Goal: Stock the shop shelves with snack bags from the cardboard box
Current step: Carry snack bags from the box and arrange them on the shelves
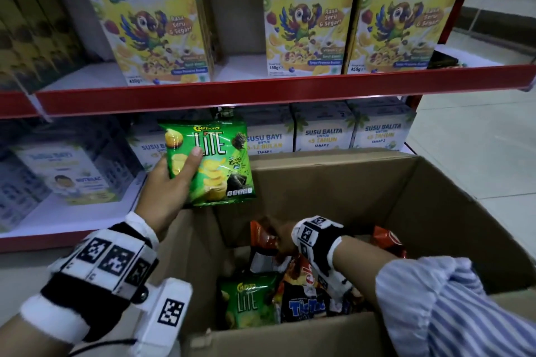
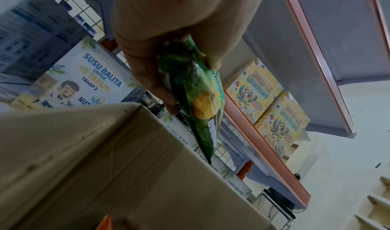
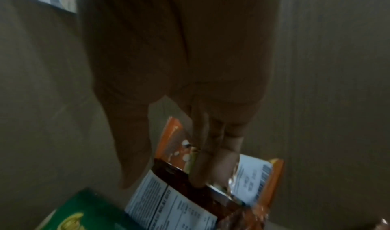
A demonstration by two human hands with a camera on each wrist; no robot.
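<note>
Gripped the Chitato Lite bag (image 1: 211,162) in the left hand (image 1: 165,185), thumb across the printed front and fingers behind, at centre frame above the near-left corner of the cardboard box (image 1: 435,211) and in front of the lower shelf (image 1: 87,211), not yet set on it. Reached with the right hand (image 1: 285,240) down into the box at lower centre, fingers laid on an orange-brown snack bag (image 1: 262,236), thumb standing off to one side in the wrist view; could not tell whether that grip had closed. Judged the risks thus: might have slid free through a one-edge hold on slick, air-filled film; might have snagged the box's raised flap or the red shelf edge (image 1: 261,90) on the way in; might have knocked the milk boxes standing close behind; might have crushed the chips under a harder squeeze; might have dragged neighbouring bags up with the blind right-hand pull. Read on the held bag "Chitato", "LITE" and "rumput laut"; on a second Lite bag (image 1: 246,301) in the box the same name; beside it a dark "Tic Tac" bag (image 1: 304,309). Read on the cereal boxes (image 1: 301,14) across the top "Buah Lil Brother!", "Rasa Seru & Segar!", "450 g"; on the milk boxes (image 1: 323,132) at mid-frame "SUSU BAYI", "SUSU BALITA", "TAHAP 1", "TAHAP 2".
</note>
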